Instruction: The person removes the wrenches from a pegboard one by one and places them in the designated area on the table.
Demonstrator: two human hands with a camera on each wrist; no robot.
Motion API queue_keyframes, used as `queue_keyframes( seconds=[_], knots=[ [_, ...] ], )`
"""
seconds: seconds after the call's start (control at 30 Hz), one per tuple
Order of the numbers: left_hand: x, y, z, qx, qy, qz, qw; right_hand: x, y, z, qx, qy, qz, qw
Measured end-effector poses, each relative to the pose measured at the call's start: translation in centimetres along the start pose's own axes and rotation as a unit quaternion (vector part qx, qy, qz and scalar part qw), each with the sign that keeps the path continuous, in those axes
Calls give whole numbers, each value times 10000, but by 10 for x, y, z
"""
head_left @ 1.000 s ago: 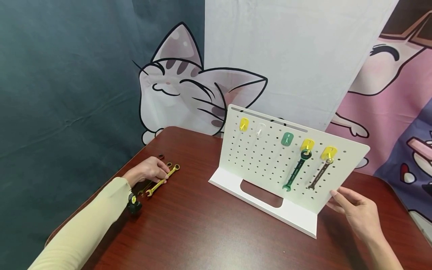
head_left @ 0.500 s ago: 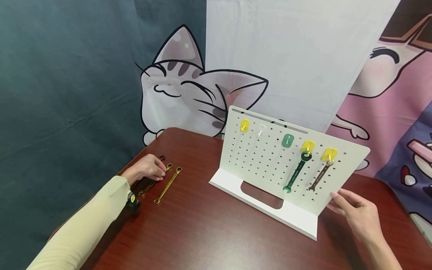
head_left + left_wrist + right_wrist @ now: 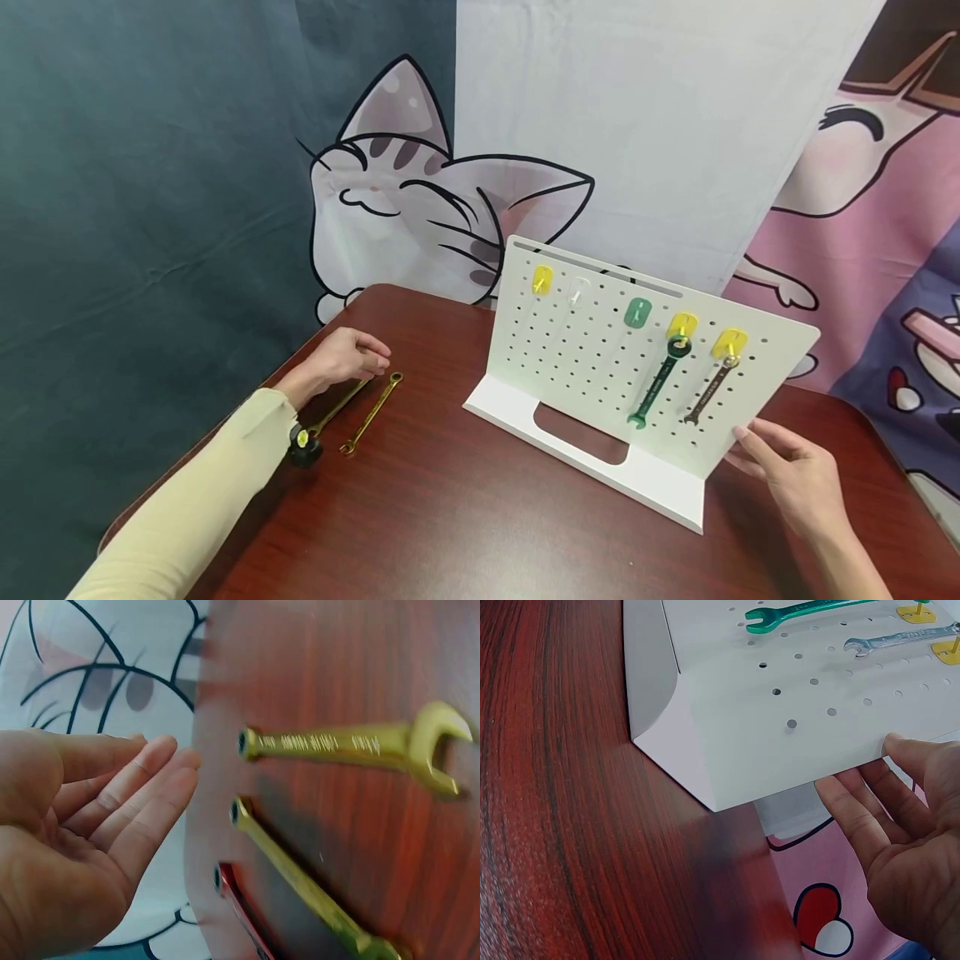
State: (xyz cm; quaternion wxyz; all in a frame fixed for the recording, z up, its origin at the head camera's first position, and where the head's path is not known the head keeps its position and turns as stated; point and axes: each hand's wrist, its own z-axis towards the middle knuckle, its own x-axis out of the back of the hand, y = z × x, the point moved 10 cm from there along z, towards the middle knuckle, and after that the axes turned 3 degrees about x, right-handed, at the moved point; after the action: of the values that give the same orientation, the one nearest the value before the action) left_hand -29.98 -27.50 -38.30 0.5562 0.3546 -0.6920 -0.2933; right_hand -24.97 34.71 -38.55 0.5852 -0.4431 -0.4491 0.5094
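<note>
White pegboard (image 3: 585, 354) stands on its flat base (image 3: 506, 408) over the dark-red wood-grain table (image 3: 465, 508), the base's long front edge running slantwise across the tabletop. At its right side edge the right hand (image 3: 795, 475) has it pinched, thumb on the front face and fingers behind. That hand is beyond the base's right corner, with the table's own right edge close by and a printed cloth beyond it.

Well apart, near the table's left edge, the left hand (image 3: 347, 358) hovers over two gold combination wrenches. Its fingers are loosely extended and hold nothing; whether thumb and fingertips touch, I cannot tell. The outer gold wrench (image 3: 371, 414) lies wholly in sight beside the hand; the inner gold wrench (image 3: 339, 408) runs partly beneath it. In the left wrist view a red wrench (image 3: 242, 913) also shows, its ring end near the table edge. A broad stretch of wood separates the outer gold wrench from the base.

On the panel, a green wrench (image 3: 658, 383) and a silvery wrench (image 3: 708, 396) hang side by side from yellow hooks, a narrow gap between them. Farther left are a green hook (image 3: 638, 312), a clear hook (image 3: 580, 292) and another yellow hook (image 3: 542, 281), well inside the panel's left edge.
</note>
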Motion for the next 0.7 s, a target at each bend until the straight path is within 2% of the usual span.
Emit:
queue_keyframes(
  seconds=[0.3, 0.5, 0.7],
  knots=[
    [-17, 29, -1, -526, -266, -753, 9954, -1, -3, 0, 84, -10, 56, 9999],
    [-26, 41, -3, -644, -369, -1078, 9914, -1, -4, -1, 66, 16, -22, 10000],
    [-38, 56, -5, -959, -591, -1327, 9847, -2, -5, -1, 169, 64, 98, 9998]
  ],
)
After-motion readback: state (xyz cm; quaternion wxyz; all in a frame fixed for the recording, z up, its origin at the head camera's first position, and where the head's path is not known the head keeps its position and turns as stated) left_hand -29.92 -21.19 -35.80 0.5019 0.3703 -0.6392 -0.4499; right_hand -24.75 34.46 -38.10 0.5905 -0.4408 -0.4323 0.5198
